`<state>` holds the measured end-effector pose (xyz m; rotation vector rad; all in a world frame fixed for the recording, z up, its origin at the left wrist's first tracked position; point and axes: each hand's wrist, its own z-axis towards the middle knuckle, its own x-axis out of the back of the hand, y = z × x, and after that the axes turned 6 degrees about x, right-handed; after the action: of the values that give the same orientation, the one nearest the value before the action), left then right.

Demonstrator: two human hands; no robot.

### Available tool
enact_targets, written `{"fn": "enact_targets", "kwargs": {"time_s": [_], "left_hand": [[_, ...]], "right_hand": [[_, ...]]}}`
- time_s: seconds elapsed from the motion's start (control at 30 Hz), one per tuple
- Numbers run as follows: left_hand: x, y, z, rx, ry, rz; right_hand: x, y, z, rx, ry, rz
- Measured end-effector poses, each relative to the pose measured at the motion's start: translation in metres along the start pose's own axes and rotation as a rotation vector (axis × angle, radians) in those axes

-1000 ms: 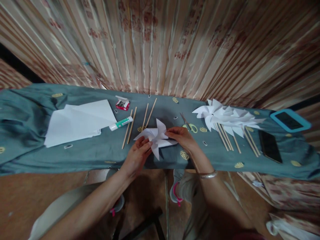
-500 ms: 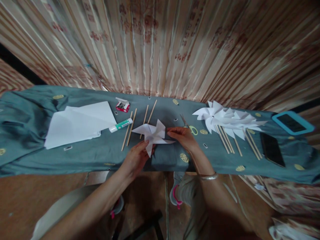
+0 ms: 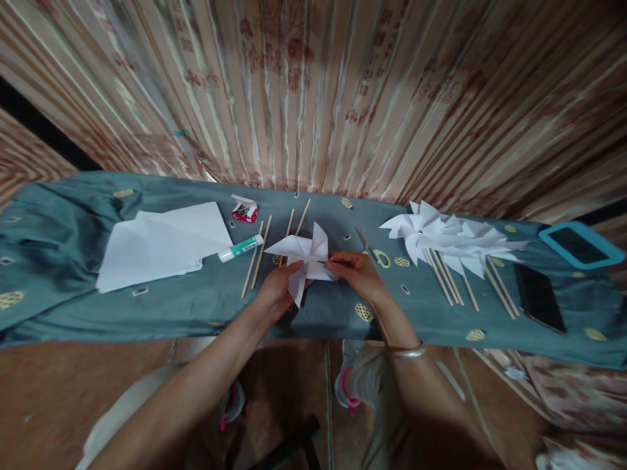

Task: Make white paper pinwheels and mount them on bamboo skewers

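Note:
A white paper pinwheel head point(image 3: 304, 253) is held just above the teal cloth of the table point(image 3: 196, 307). My left hand point(image 3: 277, 287) pinches its lower left blade from below. My right hand point(image 3: 356, 272) grips its right side, fingers curled near the centre. Several wooden sticks point(image 3: 259, 253) lie just left of and behind the pinwheel. A glue stick point(image 3: 240, 248) lies beside them.
A stack of white paper sheets point(image 3: 161, 243) lies at the left. A small red box point(image 3: 244, 210) sits behind the glue. Scissors point(image 3: 375, 252) lie right of my hands. Finished pinwheels on sticks point(image 3: 450, 245), a dark phone point(image 3: 539, 297) and a blue-framed tablet point(image 3: 580, 245) are at the right.
The pinwheel head has been turned and lifted slightly in my hands. My left hand shifted up under its lower blade, and the view has tilted a little.

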<state>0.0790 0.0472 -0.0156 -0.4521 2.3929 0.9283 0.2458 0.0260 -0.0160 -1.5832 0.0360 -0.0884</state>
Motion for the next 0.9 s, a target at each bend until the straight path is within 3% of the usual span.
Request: {"fn": "enact_targets", "kwargs": {"time_s": [0.2, 0.37, 0.6, 0.9], "left_hand": [[-0.001, 0.004, -0.004, -0.145, -0.064, 0.022], [-0.007, 0.009, -0.011, -0.275, -0.098, 0.098], [-0.009, 0.01, -0.016, -0.321, -0.143, 0.158], [-0.007, 0.014, -0.02, -0.367, -0.152, 0.234]], "right_hand": [[0.006, -0.01, -0.006, 0.158, 0.123, -0.042], [-0.002, -0.02, -0.015, 0.316, 0.207, -0.287], [-0.025, -0.032, -0.02, 0.483, 0.233, -0.569], [-0.028, -0.03, -0.019, 0.615, 0.225, -0.739]]}}
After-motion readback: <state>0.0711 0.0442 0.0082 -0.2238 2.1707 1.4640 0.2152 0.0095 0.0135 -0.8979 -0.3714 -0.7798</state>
